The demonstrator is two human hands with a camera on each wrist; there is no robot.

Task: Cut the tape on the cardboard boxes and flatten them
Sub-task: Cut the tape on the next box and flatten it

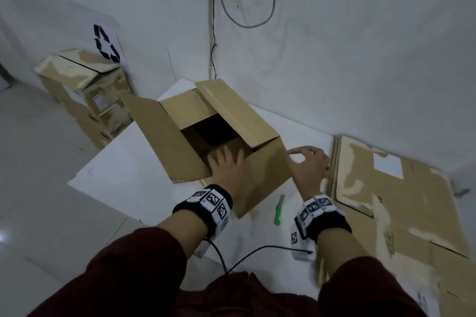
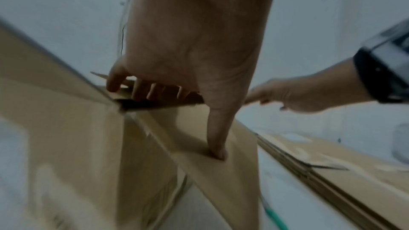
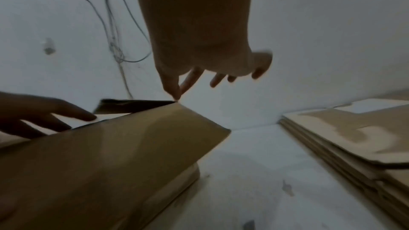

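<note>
I see the open cardboard box point(image 1: 226, 136) standing on the white tabletop point(image 1: 123, 175), at its far middle part, with its top flaps spread: one wide flap lies out to the left, another folds over on the far right side, and the dark inside shows between them. My left hand point(image 1: 229, 165) is on the near rim of the box, fingers point(image 2: 141, 90) spread and reaching over the edge into the opening, while the thumb point(image 2: 218, 139) runs straight down against the outer near wall. So that hand is mostly extended, clasping the wall loosely between fingers and thumb; the left wrist view is blurred, and I cannot tell how firmly it presses.

My right hand point(image 1: 309, 165) is just right of the box, at its near right top corner. In the right wrist view the thumb and forefinger tips point(image 3: 175, 93) come together right at that corner point(image 3: 177, 103), the other fingers hanging loosely apart. Whether they pinch the cardboard or only touch it, I cannot tell.

A green-handled cutter point(image 1: 278, 210) lies on the tabletop near me, between my two wrists and just near-right of the box, in neither hand. To the right a stack of flattened boxes point(image 1: 401, 203) lies flat, with torn patches and a white label. Far left, on the floor against the wall, stands another cardboard box point(image 1: 85, 90), beside a sheet with a recycling sign point(image 1: 106, 44). Grey cables point(image 1: 247, 8) hang down the wall behind
</note>
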